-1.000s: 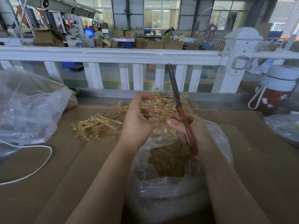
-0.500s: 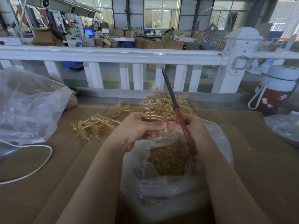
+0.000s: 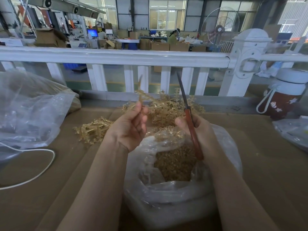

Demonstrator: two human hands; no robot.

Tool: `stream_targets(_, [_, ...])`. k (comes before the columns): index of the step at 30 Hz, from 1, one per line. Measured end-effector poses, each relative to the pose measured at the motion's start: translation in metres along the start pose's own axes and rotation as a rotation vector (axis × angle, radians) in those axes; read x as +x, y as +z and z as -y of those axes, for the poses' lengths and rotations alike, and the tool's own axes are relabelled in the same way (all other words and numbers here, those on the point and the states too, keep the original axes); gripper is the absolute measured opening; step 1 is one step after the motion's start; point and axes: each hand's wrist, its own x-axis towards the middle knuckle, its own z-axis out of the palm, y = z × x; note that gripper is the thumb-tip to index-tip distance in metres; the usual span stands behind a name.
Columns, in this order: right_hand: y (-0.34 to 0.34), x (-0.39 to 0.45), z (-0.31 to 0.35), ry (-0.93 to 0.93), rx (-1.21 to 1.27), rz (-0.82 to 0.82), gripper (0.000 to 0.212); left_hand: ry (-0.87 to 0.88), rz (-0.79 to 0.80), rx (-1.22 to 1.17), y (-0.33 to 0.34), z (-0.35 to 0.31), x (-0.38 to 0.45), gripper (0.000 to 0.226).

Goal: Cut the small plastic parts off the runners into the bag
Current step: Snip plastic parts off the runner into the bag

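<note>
Item: runner [image 3: 140, 95], translucent amber plastic, thin stem with side branches. Held upright above and left of the bag [image 3: 166, 197], pinched between thumb and curled fingers of the left hand [image 3: 129, 126], palm toward the camera.

Bag: clear plastic, mouth open, standing between the two forearms; cut parts [image 3: 175, 162] (amber, heaped) fill its inside.

Scissors [image 3: 190, 117]: red-brown handles, dark blades closed and pointing up and away, directly above the bag's right rim. The right hand [image 3: 201, 132] is wrapped round the handles, thumb on the near side.

Heap of runners [image 3: 168, 107]: uncut, just behind the bag, against the foot of the railing. A second, smaller cluster [image 3: 93, 129] lies left of the bag, behind the left wrist.

Work surface [image 3: 50, 189]: brown cardboard under the bag.

Further out from the bag: large crumpled clear sack [image 3: 28, 110], far left; white cable [image 3: 40, 172] looped in front of it; red bottle [image 3: 285, 97] with white lid and strap, far right; white railing [image 3: 116, 56] behind everything (factory floor beyond).
</note>
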Motion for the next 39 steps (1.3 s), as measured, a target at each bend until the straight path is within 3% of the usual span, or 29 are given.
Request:
stream_targets(6, [0.004, -0.001, -0.006, 0.006, -0.156, 0.009, 0.069, -0.026, -0.107, -0.1, 0.006, 0.006, 0.002, 0.022])
stream_targets(13, [0.005, -0.002, -0.007, -0.129, -0.283, 0.021, 0.05, 0.044, -0.014, -0.097, 0.014, 0.012, 0.002, 0.006])
stream_targets(18, [0.006, -0.001, -0.014, -0.186, -0.421, 0.027, 0.067, 0.068, 0.02, -0.143, 0.013, 0.012, 0.002, 0.01])
stream_targets(27, [0.004, -0.003, -0.016, -0.189, -0.635, 0.004, 0.068, 0.202, -0.004, 0.073, 0.012, 0.015, 0.002, 0.018])
stream_targets(33, [0.002, -0.005, -0.013, -0.226, -0.693, -0.02, 0.062, 0.233, 0.008, 0.096, 0.013, 0.016, 0.001, 0.02])
stream_targets(39, [0.002, -0.006, -0.011, -0.256, -0.758, -0.054, 0.069, 0.25, 0.018, 0.12, 0.013, 0.016, 0.001, 0.026])
